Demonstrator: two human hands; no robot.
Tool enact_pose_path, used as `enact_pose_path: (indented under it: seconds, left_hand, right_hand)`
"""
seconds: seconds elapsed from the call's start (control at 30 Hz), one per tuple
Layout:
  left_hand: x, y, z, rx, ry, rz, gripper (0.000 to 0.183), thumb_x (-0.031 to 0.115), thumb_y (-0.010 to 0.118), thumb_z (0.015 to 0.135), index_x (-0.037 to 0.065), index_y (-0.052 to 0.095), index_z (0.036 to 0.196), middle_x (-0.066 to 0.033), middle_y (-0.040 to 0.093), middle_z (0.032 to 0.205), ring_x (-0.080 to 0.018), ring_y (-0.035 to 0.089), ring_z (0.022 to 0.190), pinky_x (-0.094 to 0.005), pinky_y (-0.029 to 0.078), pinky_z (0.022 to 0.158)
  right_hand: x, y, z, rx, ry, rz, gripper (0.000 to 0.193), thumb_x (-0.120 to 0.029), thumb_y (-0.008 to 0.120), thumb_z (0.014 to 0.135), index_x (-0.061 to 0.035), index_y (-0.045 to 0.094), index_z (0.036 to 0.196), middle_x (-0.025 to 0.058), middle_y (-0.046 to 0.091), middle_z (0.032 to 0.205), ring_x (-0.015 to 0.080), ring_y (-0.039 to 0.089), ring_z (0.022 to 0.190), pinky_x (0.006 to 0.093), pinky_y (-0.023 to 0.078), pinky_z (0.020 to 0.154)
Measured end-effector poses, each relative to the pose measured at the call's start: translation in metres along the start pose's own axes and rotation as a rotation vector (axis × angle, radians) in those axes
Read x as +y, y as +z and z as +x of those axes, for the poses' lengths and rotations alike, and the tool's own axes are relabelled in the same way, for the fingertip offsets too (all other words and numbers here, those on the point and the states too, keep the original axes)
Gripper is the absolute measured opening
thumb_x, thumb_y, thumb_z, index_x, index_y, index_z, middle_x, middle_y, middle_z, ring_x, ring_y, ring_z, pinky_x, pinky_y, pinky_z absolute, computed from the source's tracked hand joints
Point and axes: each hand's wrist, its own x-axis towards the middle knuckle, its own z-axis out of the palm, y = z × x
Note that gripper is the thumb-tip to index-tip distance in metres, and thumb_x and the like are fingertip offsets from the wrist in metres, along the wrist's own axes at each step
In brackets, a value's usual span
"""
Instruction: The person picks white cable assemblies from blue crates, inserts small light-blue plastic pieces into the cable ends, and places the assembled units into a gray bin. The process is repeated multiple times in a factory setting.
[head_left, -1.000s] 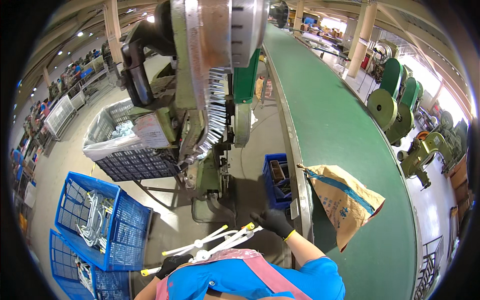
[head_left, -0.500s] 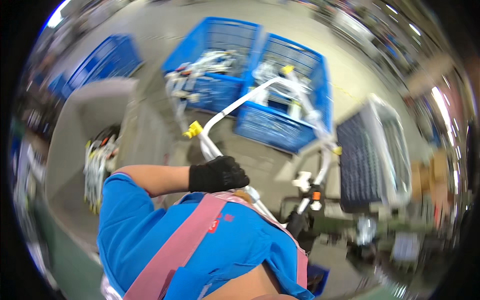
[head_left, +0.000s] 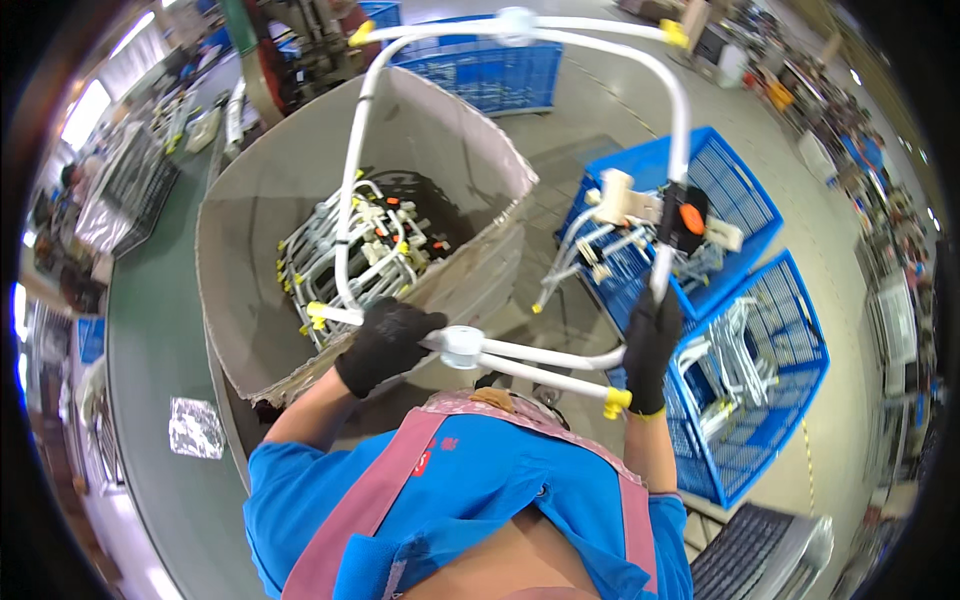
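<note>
Both of my hands, in black gloves, hold up a white tubular frame point(head_left: 680, 115) with rounded corners. My left hand point(head_left: 388, 345) is closed round its lower tube, beside a clear round joint point(head_left: 461, 347). My right hand point(head_left: 652, 345) grips the tube at the lower right corner. Above that hand, a black clamp with an orange button point(head_left: 692, 219) and a cream block point(head_left: 625, 200) are fixed on the side tube. Yellow caps point(head_left: 617, 402) finish the tube ends. Beyond my left hand, several similar white frames point(head_left: 350, 245) lie in a large grey box point(head_left: 265, 165).
Two blue crates point(head_left: 790, 340) with white tube parts stand on the right. Another blue crate point(head_left: 500, 75) is beyond the box. A green belt point(head_left: 150, 330) runs along the left, with a silver packet point(head_left: 196, 428) on it. A dark crate point(head_left: 760, 550) stands lower right.
I have turned left with the frame, so the grey box is now ahead and the blue crates are at the right. The frame has risen and now stands over the box's edge.
</note>
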Motion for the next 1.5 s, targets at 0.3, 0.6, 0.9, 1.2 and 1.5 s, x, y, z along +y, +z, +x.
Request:
enact_pose_path:
  seconds: [0.3,0.6,0.9,1.2,1.5]
  left_hand:
    - [-0.073,-0.020,-0.062,0.006,-0.758,0.323,0.043,0.022,0.077,0.064,0.015,0.068,0.106,-0.0119,0.067,0.098,-0.0313,0.061,0.096,-0.0436,0.046,0.084]
    - [-0.101,0.038,-0.012,-0.008,-0.959,-0.006,0.053,0.041,0.071,0.078,0.004,0.062,0.115,-0.0198,0.065,0.110,-0.0351,0.062,0.101,-0.0412,0.049,0.088]
    - [-0.100,0.135,0.199,0.060,-0.931,-0.333,0.070,0.044,0.061,0.087,-0.002,0.038,0.135,-0.0312,0.058,0.112,-0.0402,0.060,0.105,-0.0438,0.047,0.086]
    - [-0.102,0.199,0.331,0.091,-1.251,-0.259,0.084,0.028,0.069,0.079,-0.005,0.022,0.141,-0.0340,0.055,0.113,-0.0460,0.056,0.105,-0.0485,0.046,0.086]
    - [-0.077,0.208,0.345,0.175,-1.490,0.073,0.059,0.014,0.057,0.079,0.003,0.038,0.134,-0.0255,0.060,0.106,-0.0431,0.059,0.092,-0.0505,0.048,0.074]
  right_hand:
    - [0.017,0.151,0.135,-0.720,-0.547,0.019,0.038,-0.029,0.059,0.091,-0.0013,0.055,0.117,0.0188,0.064,0.092,0.0332,0.064,0.081,0.0392,0.050,0.070]
    - [0.246,0.082,0.244,-0.544,-0.470,-0.591,0.025,-0.031,0.061,0.088,-0.0063,0.062,0.092,0.0152,0.064,0.086,0.0351,0.061,0.081,0.0443,0.048,0.071]
    - [0.404,0.072,0.296,-0.582,-0.127,-0.997,0.051,-0.038,0.065,0.080,-0.0006,0.059,0.114,0.0218,0.061,0.110,0.0377,0.058,0.102,0.0452,0.046,0.088]
    - [0.457,0.113,0.369,-0.789,-0.270,-1.366,0.035,-0.031,0.056,0.083,-0.0216,0.060,0.116,0.0248,0.046,0.130,0.0434,0.041,0.125,0.0568,0.037,0.096]
    - [0.468,0.130,0.452,-1.138,-0.041,-1.380,0.027,-0.040,0.056,0.079,-0.0204,0.072,0.088,0.0092,0.066,0.108,0.0288,0.060,0.102,0.0479,0.046,0.075]
